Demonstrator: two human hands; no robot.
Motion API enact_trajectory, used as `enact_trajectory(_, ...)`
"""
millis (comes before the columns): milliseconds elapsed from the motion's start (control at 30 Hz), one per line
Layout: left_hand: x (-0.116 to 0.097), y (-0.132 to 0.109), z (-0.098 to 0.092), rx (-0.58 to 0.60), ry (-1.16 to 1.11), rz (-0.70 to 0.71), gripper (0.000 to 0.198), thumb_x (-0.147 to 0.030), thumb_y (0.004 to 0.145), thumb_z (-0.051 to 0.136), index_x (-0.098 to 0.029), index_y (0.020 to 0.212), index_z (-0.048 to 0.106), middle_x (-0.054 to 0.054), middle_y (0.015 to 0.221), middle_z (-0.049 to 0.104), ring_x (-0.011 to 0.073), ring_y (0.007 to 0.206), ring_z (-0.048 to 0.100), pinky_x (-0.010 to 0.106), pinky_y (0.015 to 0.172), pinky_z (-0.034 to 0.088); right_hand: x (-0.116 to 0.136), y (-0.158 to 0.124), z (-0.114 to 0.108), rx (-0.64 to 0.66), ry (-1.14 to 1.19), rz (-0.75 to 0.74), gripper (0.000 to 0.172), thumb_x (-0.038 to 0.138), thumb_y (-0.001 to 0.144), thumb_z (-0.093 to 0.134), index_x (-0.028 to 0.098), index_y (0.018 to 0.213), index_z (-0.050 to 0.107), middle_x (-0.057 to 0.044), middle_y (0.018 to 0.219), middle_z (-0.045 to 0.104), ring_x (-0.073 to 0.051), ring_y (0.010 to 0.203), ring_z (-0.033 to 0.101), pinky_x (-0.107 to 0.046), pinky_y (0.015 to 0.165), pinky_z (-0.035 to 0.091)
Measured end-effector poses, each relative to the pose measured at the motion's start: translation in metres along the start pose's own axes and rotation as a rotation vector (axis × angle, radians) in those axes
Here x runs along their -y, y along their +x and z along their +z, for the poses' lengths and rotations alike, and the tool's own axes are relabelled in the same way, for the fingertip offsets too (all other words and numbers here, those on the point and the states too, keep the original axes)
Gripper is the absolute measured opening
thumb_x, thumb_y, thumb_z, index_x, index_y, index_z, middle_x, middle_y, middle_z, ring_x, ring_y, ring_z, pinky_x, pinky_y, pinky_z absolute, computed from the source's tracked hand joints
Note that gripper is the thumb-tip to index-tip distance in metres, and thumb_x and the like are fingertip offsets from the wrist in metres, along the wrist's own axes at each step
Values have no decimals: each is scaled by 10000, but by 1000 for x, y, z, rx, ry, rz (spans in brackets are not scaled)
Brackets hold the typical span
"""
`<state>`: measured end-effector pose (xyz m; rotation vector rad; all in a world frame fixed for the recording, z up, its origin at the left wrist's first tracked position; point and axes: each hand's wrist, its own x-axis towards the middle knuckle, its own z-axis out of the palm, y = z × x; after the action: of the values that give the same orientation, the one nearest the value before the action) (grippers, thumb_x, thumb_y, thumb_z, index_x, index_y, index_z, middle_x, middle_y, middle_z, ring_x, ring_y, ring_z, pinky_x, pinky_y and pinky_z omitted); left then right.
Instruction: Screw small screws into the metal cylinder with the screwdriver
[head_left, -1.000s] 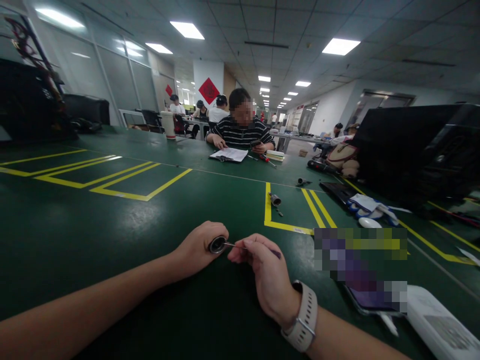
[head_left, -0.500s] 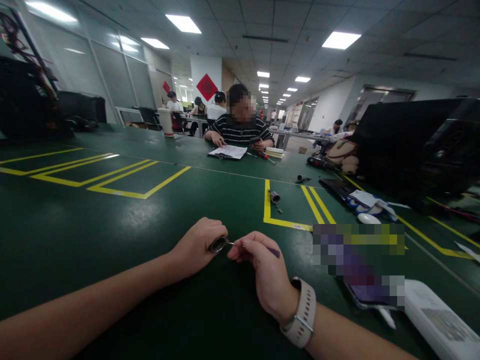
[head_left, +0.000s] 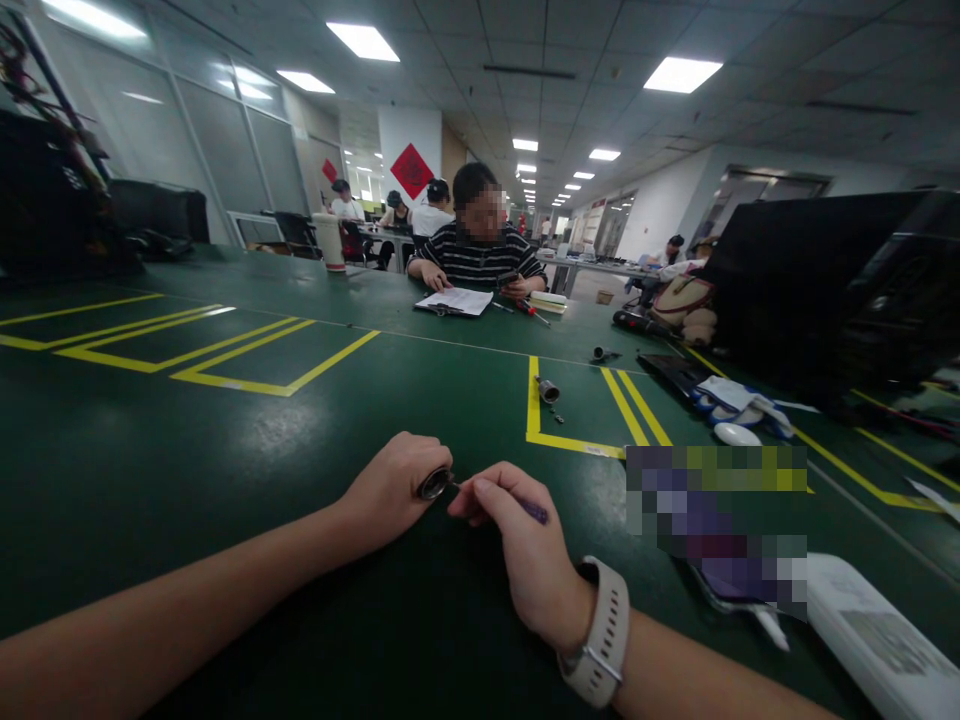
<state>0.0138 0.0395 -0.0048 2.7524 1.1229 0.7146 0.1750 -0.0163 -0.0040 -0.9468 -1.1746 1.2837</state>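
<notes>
My left hand (head_left: pixel 401 490) is closed around a small metal cylinder (head_left: pixel 435 484), its round open end facing me and to the right. In my right hand (head_left: pixel 517 530), pinched between thumb and fingers, is a thin screwdriver with a dark purple handle (head_left: pixel 534 511). The shaft points left to the cylinder's rim; its tip is too small to make out. Both hands are close together, low over the table's near side. A similar metal cylinder (head_left: pixel 549 390) lies farther off inside a yellow tape outline, with tiny loose parts (head_left: pixel 557 416) beside it.
The green table (head_left: pixel 300 450) carries yellow tape outlines. To the right are a blurred phone-like object (head_left: pixel 720 560), a white device (head_left: pixel 870 620), a mouse (head_left: pixel 736 435) and gloves (head_left: pixel 739 405). A person (head_left: pixel 480 245) sits opposite with a clipboard (head_left: pixel 456 302). A cup (head_left: pixel 328 242) stands back left.
My right hand has shifted slightly left with the screwdriver, so less of its shaft shows between the hands. My left hand keeps its grip on the metal cylinder, nearly still.
</notes>
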Motion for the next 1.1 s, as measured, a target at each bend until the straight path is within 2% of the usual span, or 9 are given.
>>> enact_trajectory(167, 0, 1, 0, -9, -20, -3, 112, -127, 754, 474, -170, 651, 475, -18, 615, 520, 136, 595, 488, 268, 604, 339, 0, 4, 0, -46, 195, 118, 156, 183, 730, 500, 143, 639, 619, -40, 609, 654, -147, 595, 578, -281, 606, 414)
enact_trajectory(433, 0, 3, -1, -23, -68, -114, 143, -212, 761, 496, -174, 631, 449, -31, 590, 488, 129, 579, 462, 253, 573, 339, 0, 3, 0, -34, 234, 86, 162, 186, 729, 492, 143, 629, 611, -39, 602, 659, -140, 578, 571, -279, 596, 406)
enact_trajectory(600, 1, 2, 0, -23, -90, -84, 110, -157, 742, 495, -173, 641, 455, -34, 599, 489, 125, 588, 471, 254, 593, 347, -1, 2, 0, -25, 221, 73, 163, 205, 762, 490, 154, 667, 612, -28, 641, 660, -142, 630, 578, -278, 622, 406)
enact_trajectory(833, 2, 2, -1, 36, -72, 63, 120, -110, 749, 483, -170, 646, 481, -24, 608, 524, 127, 600, 494, 272, 636, 353, -2, 3, 1, 15, 149, 78, 166, 204, 760, 497, 155, 654, 614, -26, 631, 655, -137, 618, 570, -269, 619, 403)
enact_trajectory(1100, 0, 3, 0, 26, -59, 35, 143, -144, 773, 498, -172, 634, 473, -27, 598, 514, 125, 585, 487, 267, 616, 350, -3, 0, -1, -42, 132, 63, 180, 180, 724, 466, 157, 608, 603, -15, 551, 623, -141, 555, 557, -278, 595, 403)
